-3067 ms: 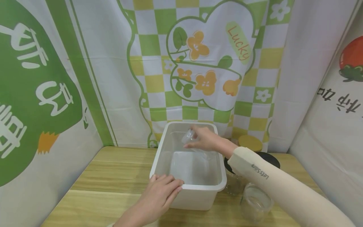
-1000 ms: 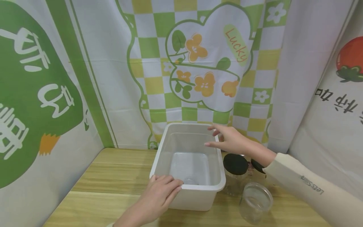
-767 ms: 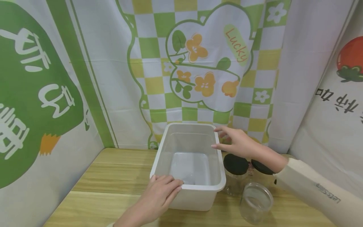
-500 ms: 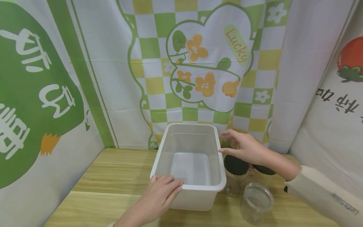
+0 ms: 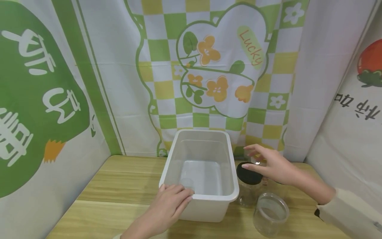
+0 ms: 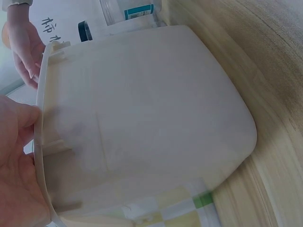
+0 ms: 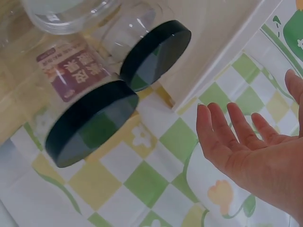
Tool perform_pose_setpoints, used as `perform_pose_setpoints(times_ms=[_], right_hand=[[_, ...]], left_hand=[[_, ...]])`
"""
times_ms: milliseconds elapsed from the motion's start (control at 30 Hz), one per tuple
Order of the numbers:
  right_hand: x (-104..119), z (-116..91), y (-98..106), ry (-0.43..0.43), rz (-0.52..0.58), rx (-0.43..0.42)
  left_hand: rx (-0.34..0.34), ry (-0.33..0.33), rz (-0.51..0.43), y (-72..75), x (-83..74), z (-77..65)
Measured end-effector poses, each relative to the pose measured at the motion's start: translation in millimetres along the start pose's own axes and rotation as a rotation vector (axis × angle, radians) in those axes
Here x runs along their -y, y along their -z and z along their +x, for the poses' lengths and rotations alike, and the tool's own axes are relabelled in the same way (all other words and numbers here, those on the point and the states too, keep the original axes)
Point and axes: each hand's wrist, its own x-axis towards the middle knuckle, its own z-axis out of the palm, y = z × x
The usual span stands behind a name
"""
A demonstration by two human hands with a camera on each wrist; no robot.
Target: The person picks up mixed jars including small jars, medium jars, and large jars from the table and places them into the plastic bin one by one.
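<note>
A pale grey plastic bin [image 5: 206, 197] stands on the wooden table. My left hand [image 5: 168, 204] grips its near rim, fingers hooked over the edge; in the left wrist view the thumb and palm of the left hand [image 6: 19, 151] lie along the outside. Inside the bin, near the left fingers, a faint clear round shape [image 5: 187, 183] shows. My right hand [image 5: 274, 164] hovers palm-down with nothing in it, thumb over a jar with a black lid [image 5: 249, 173]. In the right wrist view its fingers are spread and loosely bent, apart from the lids.
A clear lidless jar [image 5: 271, 214] stands right of the bin, nearest me. The right wrist view shows a second black-lidded jar [image 7: 92, 123] with a purple label, mostly hidden by the right hand in the head view. A checkered curtain [image 5: 167, 89] hangs behind.
Earlier the right hand held a small clear container over the bin. It has let go and moved right, over the jars. The clear shape on the bin floor has shifted left.
</note>
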Motion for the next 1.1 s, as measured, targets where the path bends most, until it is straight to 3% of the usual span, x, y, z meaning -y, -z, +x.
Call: perform_pose_setpoints(times_ms=[400,800,1100], right_hand=[[-12.3,-21.4,-7.8,0.038,-0.03,-0.062],[-23.8,-41.6,-20.1,-0.064,-0.001,-0.066],[-37.4,-58.0,-32.3,-0.075,-0.035,-0.121]], left_hand=[[0.004,0.0,0.009,1.4,-0.5,-0.4],[0.019,0.015,-0.003,1.7,-0.8,0.2],[0.01,0.004,0.004,0.7,-0.7,0.1]])
